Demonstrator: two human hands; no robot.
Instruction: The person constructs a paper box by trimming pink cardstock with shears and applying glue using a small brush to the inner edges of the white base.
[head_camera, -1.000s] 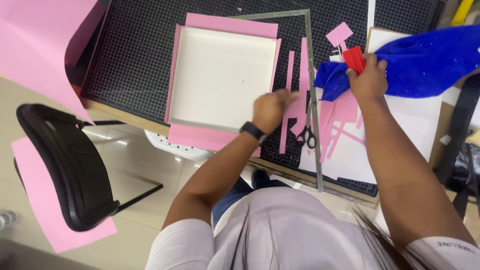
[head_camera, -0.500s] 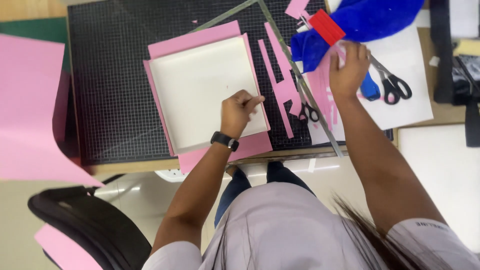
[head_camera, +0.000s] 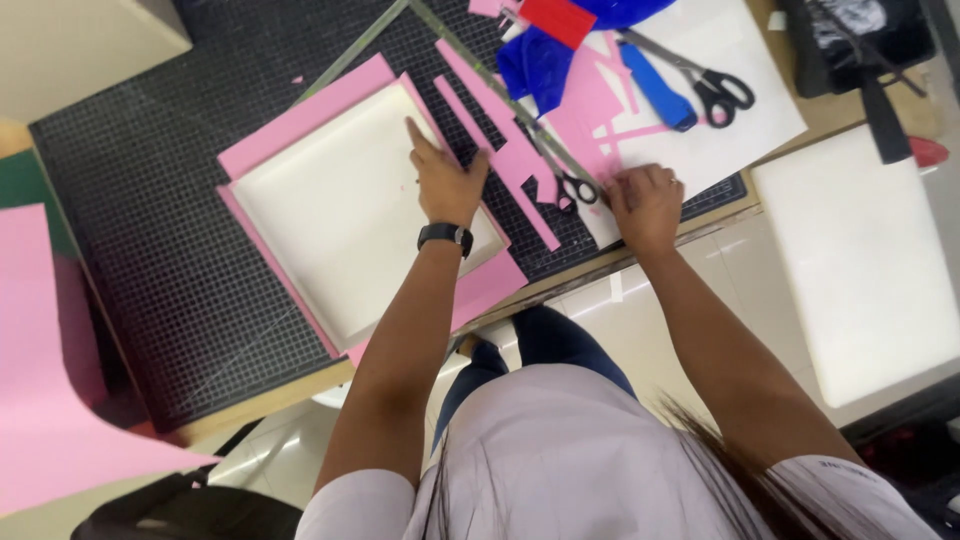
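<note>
The white tray, a shallow square box, lies tilted on a sheet of pink paper on the black gridded cutting mat that covers this part of the bench. The left hand rests on the tray's right-hand edge, palm down, with the forefinger stretched out along the rim and the other fingers loosely spread; it grips nothing. A dark watch sits on that wrist, and the forearm runs straight up from the person's body to the tray. The right hand lies flat at the bench's near edge, fingers curled a little, pressing on white paper beside a small pair of scissors; whether a fingertip touches the scissors' handle cannot be told from this angle. The tray holds nothing that shows. Loose pink strips lie between the two hands, against a long metal ruler. Farther back are crumpled blue paper, a red piece, a blue-handled cutter and a larger pair of black-handled scissors. Both arms are bare and reach forward, the right elbow out to the side.
</note>
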